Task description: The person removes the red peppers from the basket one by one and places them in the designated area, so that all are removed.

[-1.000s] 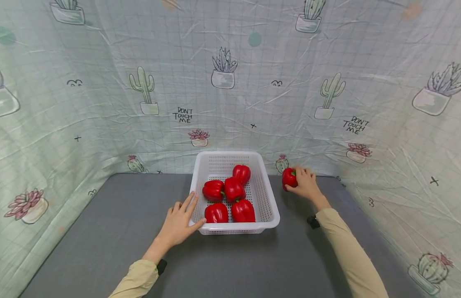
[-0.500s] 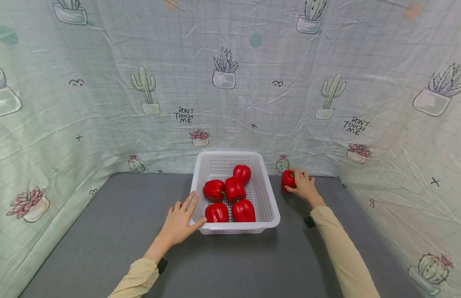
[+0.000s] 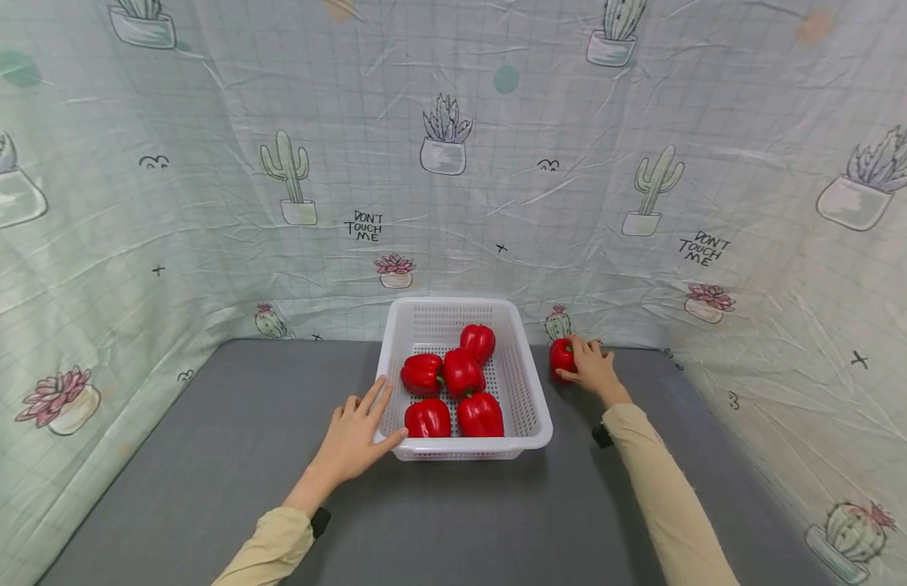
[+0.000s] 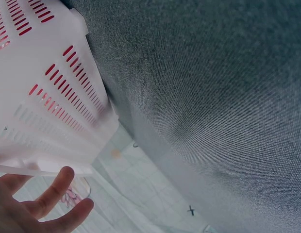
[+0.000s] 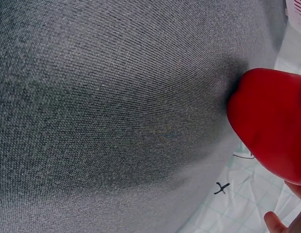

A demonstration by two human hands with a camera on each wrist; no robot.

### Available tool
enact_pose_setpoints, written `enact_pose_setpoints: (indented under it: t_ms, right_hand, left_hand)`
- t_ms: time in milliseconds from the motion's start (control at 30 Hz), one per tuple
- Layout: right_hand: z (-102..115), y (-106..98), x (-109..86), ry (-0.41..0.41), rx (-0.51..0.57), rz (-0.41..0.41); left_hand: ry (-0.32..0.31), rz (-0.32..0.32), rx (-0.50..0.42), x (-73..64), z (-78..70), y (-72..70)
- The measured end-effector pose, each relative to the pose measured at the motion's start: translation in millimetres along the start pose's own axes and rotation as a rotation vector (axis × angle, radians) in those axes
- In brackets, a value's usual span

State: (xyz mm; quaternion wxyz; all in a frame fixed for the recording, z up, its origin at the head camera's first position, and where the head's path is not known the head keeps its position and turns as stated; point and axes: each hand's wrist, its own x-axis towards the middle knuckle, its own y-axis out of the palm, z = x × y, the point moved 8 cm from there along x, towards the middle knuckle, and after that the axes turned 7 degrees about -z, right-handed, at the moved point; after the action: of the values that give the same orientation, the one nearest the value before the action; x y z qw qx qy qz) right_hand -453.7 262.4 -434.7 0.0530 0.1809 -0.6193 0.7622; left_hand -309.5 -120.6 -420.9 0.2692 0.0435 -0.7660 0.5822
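A white perforated plastic basket (image 3: 530, 407) stands in the middle of the table, holding several red bell peppers (image 3: 463, 373). My left hand (image 3: 351, 435) rests on the basket's near left rim, fingers spread and fairly straight; in the left wrist view its fingertips (image 4: 60, 184) lie by the rim. To the right of the basket, near the back edge, my right hand (image 3: 595, 370) grips another red bell pepper (image 3: 560, 360) between thumb and fingers. The right wrist view shows that pepper (image 5: 272, 121) large, its lower end at the table surface; most of the hand is out of frame there.
The grey cloth-covered table (image 3: 453, 521) runs back to a hanging curtain (image 3: 336, 106) printed with cacti, which also encloses the left and right sides. A corner of the basket (image 5: 298, 14) shows at the upper right of the right wrist view.
My right hand has moved slightly left and toward me with the pepper, closer to the basket and lower. The left hand and the basket have stayed in place.
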Motion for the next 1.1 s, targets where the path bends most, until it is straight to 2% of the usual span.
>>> enact_pose_setpoints:
  t_ms: [833, 1100]
  right_hand:
    - [0, -1, -5.4, -0.026, 0.022, -0.018]
    - [0, -11, -11.0, -0.060, 0.025, -0.053]
  left_hand:
    - [0.008, -0.004, 0.003, -0.3, -3.0, -0.7]
    - [0.011, -0.009, 0.002, -0.3, -2.0, -0.9]
